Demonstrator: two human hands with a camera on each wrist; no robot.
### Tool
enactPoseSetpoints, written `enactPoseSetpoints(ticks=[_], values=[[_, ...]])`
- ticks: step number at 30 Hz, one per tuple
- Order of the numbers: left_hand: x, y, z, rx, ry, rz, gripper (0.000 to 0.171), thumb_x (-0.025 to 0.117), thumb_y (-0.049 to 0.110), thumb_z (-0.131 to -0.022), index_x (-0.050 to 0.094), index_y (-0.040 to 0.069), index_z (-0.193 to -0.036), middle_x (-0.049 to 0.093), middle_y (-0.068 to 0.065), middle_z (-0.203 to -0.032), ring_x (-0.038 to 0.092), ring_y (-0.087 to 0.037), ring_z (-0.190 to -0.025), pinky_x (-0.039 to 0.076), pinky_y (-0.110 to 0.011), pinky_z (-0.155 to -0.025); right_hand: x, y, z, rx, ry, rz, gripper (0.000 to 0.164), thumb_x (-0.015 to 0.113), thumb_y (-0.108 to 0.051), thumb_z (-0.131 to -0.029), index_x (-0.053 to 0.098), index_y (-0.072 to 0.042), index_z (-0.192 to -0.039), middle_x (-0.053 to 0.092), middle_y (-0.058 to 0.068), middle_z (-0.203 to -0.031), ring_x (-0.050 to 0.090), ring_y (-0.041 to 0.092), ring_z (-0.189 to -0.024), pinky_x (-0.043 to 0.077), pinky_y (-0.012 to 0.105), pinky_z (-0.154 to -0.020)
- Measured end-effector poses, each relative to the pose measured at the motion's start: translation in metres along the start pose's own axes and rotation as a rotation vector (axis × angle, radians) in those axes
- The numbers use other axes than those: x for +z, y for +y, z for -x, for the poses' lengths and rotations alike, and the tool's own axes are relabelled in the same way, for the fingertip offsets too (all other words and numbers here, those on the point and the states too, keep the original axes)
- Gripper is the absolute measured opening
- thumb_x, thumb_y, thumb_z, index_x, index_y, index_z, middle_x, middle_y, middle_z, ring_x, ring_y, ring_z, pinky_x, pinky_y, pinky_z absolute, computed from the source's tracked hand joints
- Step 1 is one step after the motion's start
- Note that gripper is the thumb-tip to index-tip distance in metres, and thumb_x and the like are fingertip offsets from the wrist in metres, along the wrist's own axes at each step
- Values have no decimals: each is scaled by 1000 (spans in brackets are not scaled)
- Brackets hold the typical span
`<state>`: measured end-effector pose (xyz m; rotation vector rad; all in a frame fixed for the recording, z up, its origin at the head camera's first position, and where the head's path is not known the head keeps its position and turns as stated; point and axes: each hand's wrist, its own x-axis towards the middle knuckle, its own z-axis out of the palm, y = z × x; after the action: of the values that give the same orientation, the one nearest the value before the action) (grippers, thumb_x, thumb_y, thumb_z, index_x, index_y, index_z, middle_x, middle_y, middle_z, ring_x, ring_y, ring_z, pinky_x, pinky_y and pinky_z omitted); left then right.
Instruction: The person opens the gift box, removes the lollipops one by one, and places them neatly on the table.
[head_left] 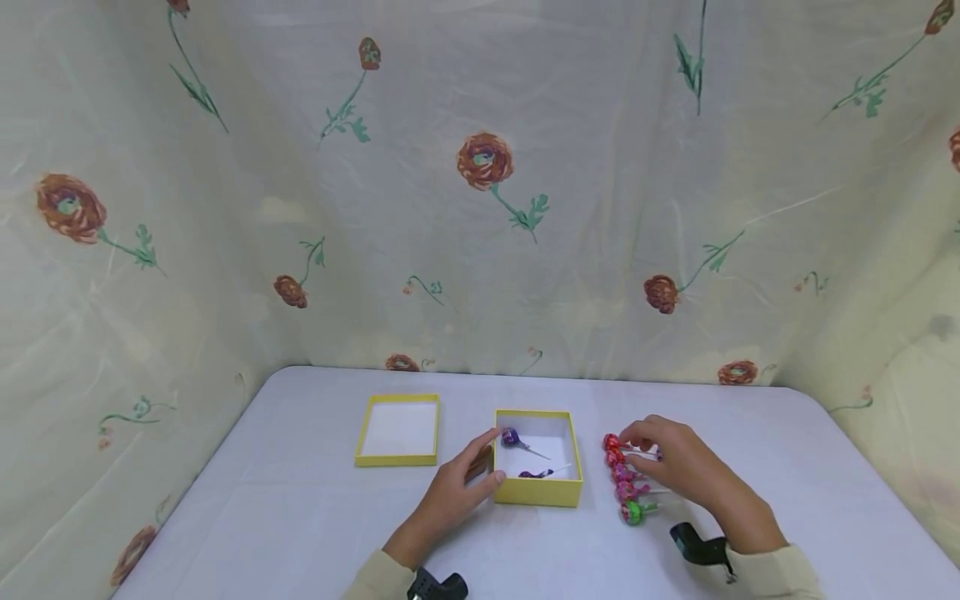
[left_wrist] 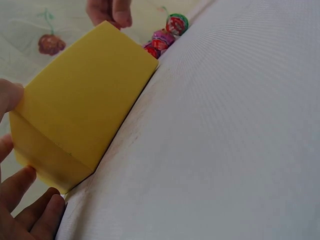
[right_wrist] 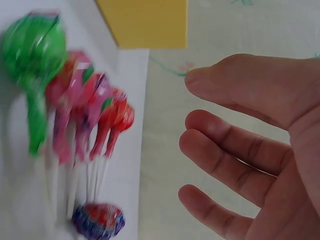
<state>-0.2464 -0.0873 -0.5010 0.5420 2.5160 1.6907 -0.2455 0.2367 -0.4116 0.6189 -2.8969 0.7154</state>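
My left hand (head_left: 454, 490) touches the left side and near left corner of an open yellow box (head_left: 537, 493), its fingers loosely bent. Inside the box lie a purple-wrapped lollipop (head_left: 510, 437) and a second purple lollipop (head_left: 531, 474). To the right of the box is a row of lollipops with red, pink and green wrappers, the green lollipop (head_left: 632, 512) nearest me. Over the row's far end hovers my right hand (head_left: 682, 462). Its thumb and fingers are apart with nothing between them in the right wrist view. A blue-and-red wrapped lollipop (right_wrist: 99, 220) lies by the stick ends.
A yellow-rimmed box lid (head_left: 396, 460) lies inside-up to the left of the box. White cloth (head_left: 300, 517) covers the table. A flowered curtain (head_left: 585, 250) hangs behind and at both sides.
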Motion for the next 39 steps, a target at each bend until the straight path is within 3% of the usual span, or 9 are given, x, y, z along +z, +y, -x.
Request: enactPoseSetpoints(ticks=[13, 19, 26, 31, 39], values=[[-1, 1, 0, 2, -7, -6, 58, 58, 37, -95, 34, 38, -148, 33, 8, -153, 40, -21, -136, 39, -37, -110, 10, -28, -16, -62, -41, -39, 23, 75, -14, -83, 70, -15, -105, 62, -7, -90, 60, 18, -86, 59, 36, -80], [-1, 2, 1, 8, -10, -17, 59, 58, 38, -95, 34, 38, -149, 34, 5, -153, 42, -23, -135, 40, -37, -109, 13, -42, -20, -132, -54, -51, 22, 74, -13, -85, 69, -14, -106, 65, -3, -94, 59, 17, -88, 58, 38, -78], [-1, 5, 1, 5, -23, -8, 59, 58, 37, -96, 33, 36, -150, 33, 6, -154, 43, -22, -135, 38, -37, -110, 21, -60, -28, -180, -116, -61, 21, 73, -17, -86, 69, -18, -107, 64, -10, -96, 59, 13, -90, 58, 36, -82], [-2, 5, 1, 3, -24, -4, 59, 57, 37, -96, 33, 36, -150, 33, 6, -153, 43, -22, -134, 39, -36, -110, 30, -72, -36, -229, -162, -93, 21, 72, -18, -87, 69, -16, -108, 67, -4, -102, 62, 19, -93, 57, 41, -84], [-2, 2, 2, 22, -13, 4, 59, 59, 34, -96, 34, 34, -150, 34, 6, -153, 45, -21, -132, 39, -35, -110, 49, -76, -53, -274, -224, -103, 23, 72, -14, -87, 70, -9, -109, 70, 4, -101, 62, 14, -89, 58, 39, -82]])
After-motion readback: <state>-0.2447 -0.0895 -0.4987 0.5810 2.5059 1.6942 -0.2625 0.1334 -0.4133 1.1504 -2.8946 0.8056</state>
